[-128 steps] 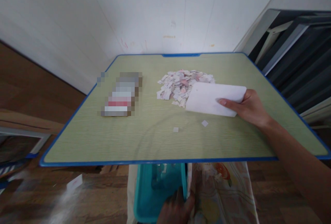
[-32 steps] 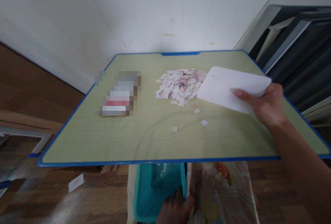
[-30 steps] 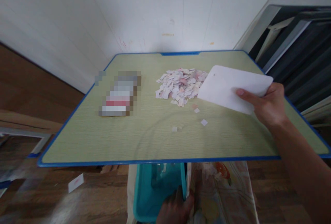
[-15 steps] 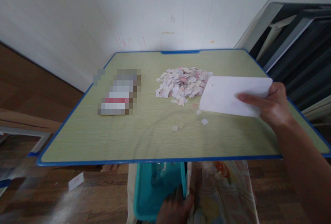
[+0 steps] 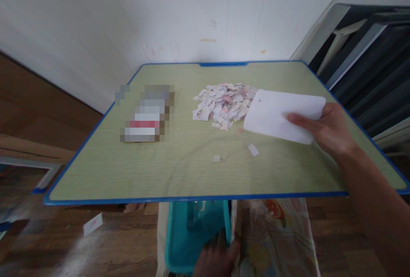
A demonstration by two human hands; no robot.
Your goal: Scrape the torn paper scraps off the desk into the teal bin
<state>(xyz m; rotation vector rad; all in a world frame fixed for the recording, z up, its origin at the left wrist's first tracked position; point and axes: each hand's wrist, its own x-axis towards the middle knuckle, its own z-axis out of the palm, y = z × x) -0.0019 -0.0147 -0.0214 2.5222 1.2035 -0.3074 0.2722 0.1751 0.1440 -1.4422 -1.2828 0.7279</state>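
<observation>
My right hand [image 5: 329, 129] grips a thin white rectangular board [image 5: 282, 115], thumb on top. The board's left edge overlaps the right side of a heap of small paper scraps [image 5: 222, 104] on the table. Closer to me, loose scraps lie apart from the heap, among them one slanted white scrap [image 5: 253, 149] and a smaller paper scrap [image 5: 216, 158]. Below the table edge, my left hand [image 5: 216, 255] is closed around the right rim of a teal plastic bin [image 5: 179, 251]; its fingertips reach inside.
The green table [image 5: 112, 174] has a blue edge and stands against a white wall [image 5: 179, 16]. A pixelated boxlike object [image 5: 145, 115] lies on its left side. Dark folded panels [image 5: 381, 55] lean at the right. A piece of paper [image 5: 92, 224] lies on the wooden floor.
My right hand and the white board have shifted slightly left, further over the heap's right side. Near the board, two separate scraps now show as one longer shape. The left hand stays put.
</observation>
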